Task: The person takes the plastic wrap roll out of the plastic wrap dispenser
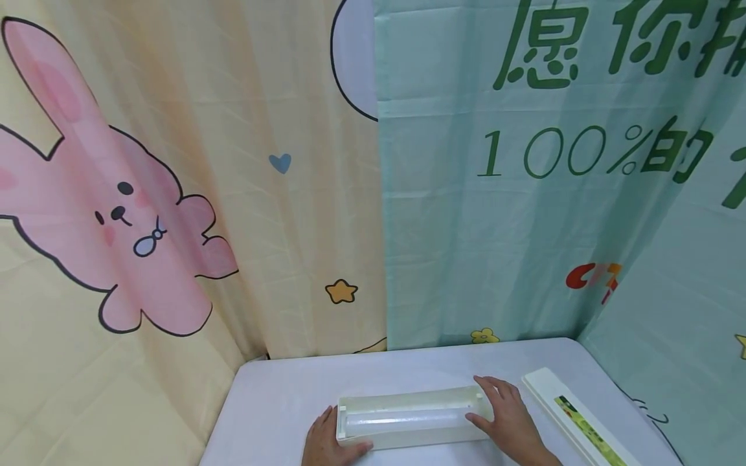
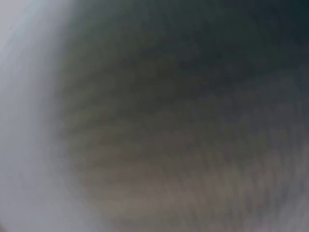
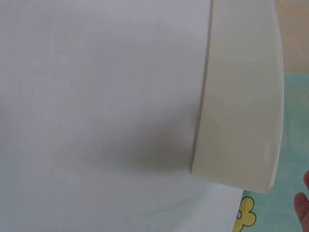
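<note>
Nearest is the left hand (image 1: pixel 331 441), wrapped round the near left corner of a long white box (image 1: pixel 419 439), thumb along the front wall and fingers at the end, so it looks like it's got hold of it. Left wrist cam is pure blur, no help there. The box sits open side up, running roughly left to right, with a pale shiny strip (image 1: pixel 402 418) inside; could be a roll of film or just a glossy bottom, can't tell.

The right hand (image 1: pixel 511 421) is at the other end, thumb and fingers spread apart. The right wrist view has fingertips out past that end with a gap, so probably not clamped on anything.

Just right of that hand a long white lid (image 1: pixel 548 395) with a green label (image 1: pixel 588 428) lies slantwise on the white surface (image 1: pixel 280 388). Progress-wise, my read: cover's off, box is opened up, nothing's been pulled out of it, and the lid isn't back on.

Behind it all, cream (image 1: pixel 291 226) and green curtains (image 1: pixel 431 226).
</note>
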Motion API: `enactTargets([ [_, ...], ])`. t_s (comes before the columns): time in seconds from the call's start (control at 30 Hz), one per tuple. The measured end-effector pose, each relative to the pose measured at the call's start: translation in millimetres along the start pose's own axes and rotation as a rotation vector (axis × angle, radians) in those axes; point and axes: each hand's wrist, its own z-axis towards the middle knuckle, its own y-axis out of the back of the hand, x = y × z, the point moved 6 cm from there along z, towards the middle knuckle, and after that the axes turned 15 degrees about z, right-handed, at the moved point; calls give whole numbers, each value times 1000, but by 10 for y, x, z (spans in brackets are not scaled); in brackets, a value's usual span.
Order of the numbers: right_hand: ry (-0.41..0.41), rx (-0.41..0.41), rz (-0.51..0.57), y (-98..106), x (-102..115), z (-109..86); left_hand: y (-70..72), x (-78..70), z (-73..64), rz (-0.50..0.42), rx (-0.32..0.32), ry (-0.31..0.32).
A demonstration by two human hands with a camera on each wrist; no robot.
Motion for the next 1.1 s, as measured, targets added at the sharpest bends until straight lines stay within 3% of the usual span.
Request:
enactTargets([
  [0.2, 77, 7, 71, -193, 30, 7, 10, -5, -11, 11, -24, -12],
  [0.3, 153, 14, 60, -266, 40, 2, 3, 4, -22, 11, -19, -10],
  [0.47, 256, 82, 57, -354, 92, 18, -7, 15, -19, 6, -5, 12],
  [0.8, 115, 307, 159, -475, 96, 198, 2, 8, -10, 25, -31, -11],
  [1.1, 46, 425, 316, -621, 5, 317, 10, -4, -8, 9, 5, 4],
])
